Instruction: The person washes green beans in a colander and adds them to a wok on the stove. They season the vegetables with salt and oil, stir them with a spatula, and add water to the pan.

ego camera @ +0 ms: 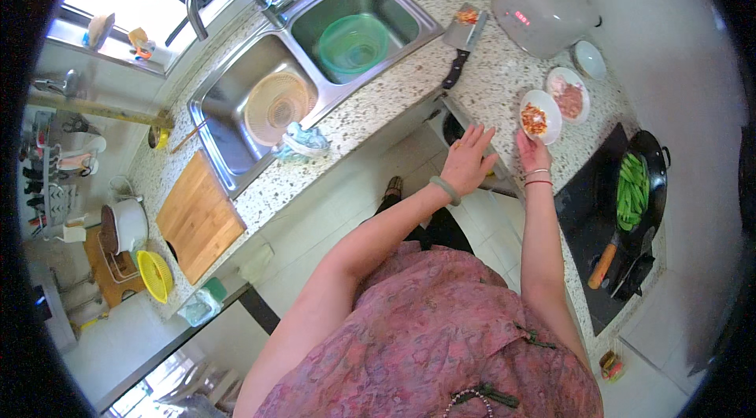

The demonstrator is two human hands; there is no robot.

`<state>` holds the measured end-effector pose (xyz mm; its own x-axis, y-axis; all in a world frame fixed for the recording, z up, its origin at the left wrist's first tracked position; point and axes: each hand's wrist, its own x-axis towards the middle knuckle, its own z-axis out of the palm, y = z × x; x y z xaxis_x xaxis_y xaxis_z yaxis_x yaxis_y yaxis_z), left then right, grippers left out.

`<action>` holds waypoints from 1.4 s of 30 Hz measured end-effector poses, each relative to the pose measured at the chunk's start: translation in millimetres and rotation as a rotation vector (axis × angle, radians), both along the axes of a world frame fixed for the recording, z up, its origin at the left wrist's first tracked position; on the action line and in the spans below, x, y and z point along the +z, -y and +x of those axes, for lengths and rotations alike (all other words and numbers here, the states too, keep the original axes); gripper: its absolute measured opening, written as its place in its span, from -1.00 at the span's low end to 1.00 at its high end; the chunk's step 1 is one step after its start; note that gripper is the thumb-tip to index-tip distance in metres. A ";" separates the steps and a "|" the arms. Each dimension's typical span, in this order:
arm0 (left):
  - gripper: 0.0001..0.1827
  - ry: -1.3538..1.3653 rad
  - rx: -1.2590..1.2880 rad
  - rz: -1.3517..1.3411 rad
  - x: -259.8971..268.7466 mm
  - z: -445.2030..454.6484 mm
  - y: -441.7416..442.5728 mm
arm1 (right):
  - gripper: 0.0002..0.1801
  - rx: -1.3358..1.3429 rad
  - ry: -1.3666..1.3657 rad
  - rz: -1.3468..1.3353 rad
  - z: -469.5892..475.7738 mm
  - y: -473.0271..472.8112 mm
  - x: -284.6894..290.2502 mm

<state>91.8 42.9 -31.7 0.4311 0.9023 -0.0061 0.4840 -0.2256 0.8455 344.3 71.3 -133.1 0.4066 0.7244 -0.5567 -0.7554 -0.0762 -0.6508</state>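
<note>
My right hand (534,153) grips the near rim of a small white bowl (551,125) that holds chopped red and orange pieces with some white among them. Just beyond it on the speckled counter, a white dish (585,108) contains raw, pinkish minced meat. My left hand (466,161) is empty, fingers apart, by the counter's front edge and over what looks like an open drawer (502,183). A cleaver (456,64) with a black handle lies on the counter, more chopped red pieces (466,16) on its blade.
To the right, a black wok (657,193) with cut green vegetables (632,196) sits on the dark cooktop (599,167). A rice cooker (540,10) and a small white bowl (589,59) stand behind. Leftward are a double sink (316,78) and a wooden cutting board (201,217).
</note>
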 end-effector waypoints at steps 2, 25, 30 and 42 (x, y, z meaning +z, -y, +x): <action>-0.42 -0.007 0.064 -0.006 -3.2 -22.4 -11.3 | -0.63 -0.054 -0.060 0.000 -6.9 -11.0 0.4; -0.37 -0.532 0.784 0.103 -76.0 -283.4 12.1 | -0.57 1.218 1.358 0.916 -429.5 -24.4 36.1; -0.38 -0.520 0.640 0.155 -82.0 -261.3 10.0 | -0.58 1.135 1.440 0.806 -399.3 -13.4 46.1; -0.56 -0.319 0.355 0.369 -93.1 -174.0 -23.1 | -0.58 0.783 1.509 0.350 -311.3 -2.0 36.6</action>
<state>-82.2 66.0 -124.8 0.1315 0.9578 0.2555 0.8002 -0.2547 0.5430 33.0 73.3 -96.5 -0.0994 0.9813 0.1646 0.6266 0.1902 -0.7558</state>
